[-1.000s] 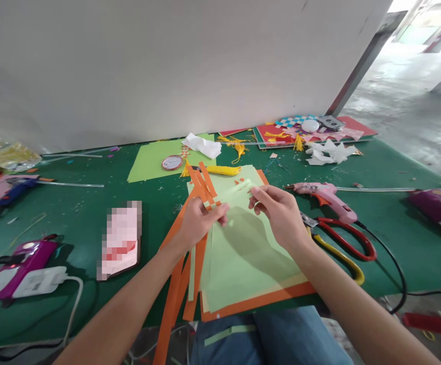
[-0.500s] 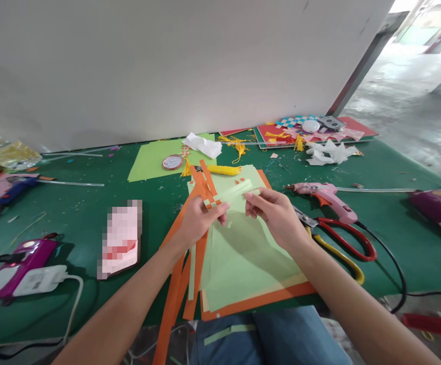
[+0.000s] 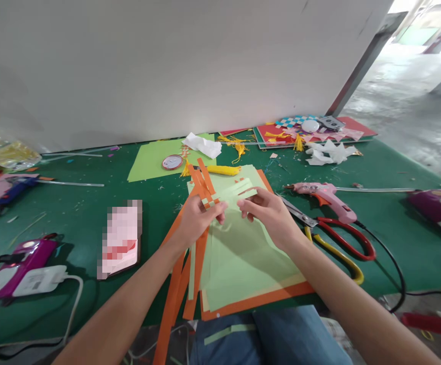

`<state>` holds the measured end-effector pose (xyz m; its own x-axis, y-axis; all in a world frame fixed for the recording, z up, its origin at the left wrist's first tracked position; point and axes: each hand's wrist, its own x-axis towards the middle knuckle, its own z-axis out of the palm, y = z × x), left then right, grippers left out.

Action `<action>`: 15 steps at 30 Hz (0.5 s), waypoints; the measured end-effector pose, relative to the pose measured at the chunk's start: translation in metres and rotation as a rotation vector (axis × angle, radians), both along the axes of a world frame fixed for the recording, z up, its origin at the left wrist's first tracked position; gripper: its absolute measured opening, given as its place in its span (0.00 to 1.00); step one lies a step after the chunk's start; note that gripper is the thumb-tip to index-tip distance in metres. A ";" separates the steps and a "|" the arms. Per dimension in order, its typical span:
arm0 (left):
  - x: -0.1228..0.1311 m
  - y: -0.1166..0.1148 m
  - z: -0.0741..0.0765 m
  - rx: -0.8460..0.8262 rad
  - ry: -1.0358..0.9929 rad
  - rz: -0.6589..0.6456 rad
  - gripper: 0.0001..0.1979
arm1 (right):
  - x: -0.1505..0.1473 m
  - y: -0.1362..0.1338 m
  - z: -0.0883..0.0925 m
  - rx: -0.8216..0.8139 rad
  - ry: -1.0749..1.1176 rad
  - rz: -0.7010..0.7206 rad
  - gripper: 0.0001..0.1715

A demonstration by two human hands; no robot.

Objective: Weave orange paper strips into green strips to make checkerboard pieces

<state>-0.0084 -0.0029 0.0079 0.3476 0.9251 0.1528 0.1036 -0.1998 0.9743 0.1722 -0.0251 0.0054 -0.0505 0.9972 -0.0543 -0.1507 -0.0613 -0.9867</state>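
Pinched in my left hand (image 3: 197,220) is a small weave of orange and pale green paper strips (image 3: 205,185), with loose orange ends pointing away from me. My right hand (image 3: 266,215) is closed, thumb against fingers, on a narrow pale green paper strip (image 3: 248,193) that shows above the fingers. A small gap separates the two hands. Below them lie pale green sheets (image 3: 243,268) over an orange sheet (image 3: 258,305). Long orange strips (image 3: 174,289) run under my left wrist toward the table's front edge.
Scissors (image 3: 319,223) and a pink glue gun (image 3: 323,195) lie to the right. A yellow cutter (image 3: 224,170) rests beyond the sheets. A phone (image 3: 121,238) and a purple power strip (image 3: 18,268) are on the left. A wall (image 3: 167,66) borders the table's back.
My right hand has shifted slightly left, closer to my left hand, and more of the green strip shows above its fingers. My left hand has hardly moved and keeps the weave.
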 end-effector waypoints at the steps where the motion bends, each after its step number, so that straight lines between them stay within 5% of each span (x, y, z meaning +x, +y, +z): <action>1: 0.000 0.000 0.000 0.003 0.018 -0.013 0.15 | -0.001 -0.001 0.000 0.019 -0.012 0.009 0.14; 15: 0.001 0.000 0.000 0.003 0.044 -0.002 0.15 | 0.004 0.002 0.004 0.027 0.153 -0.197 0.08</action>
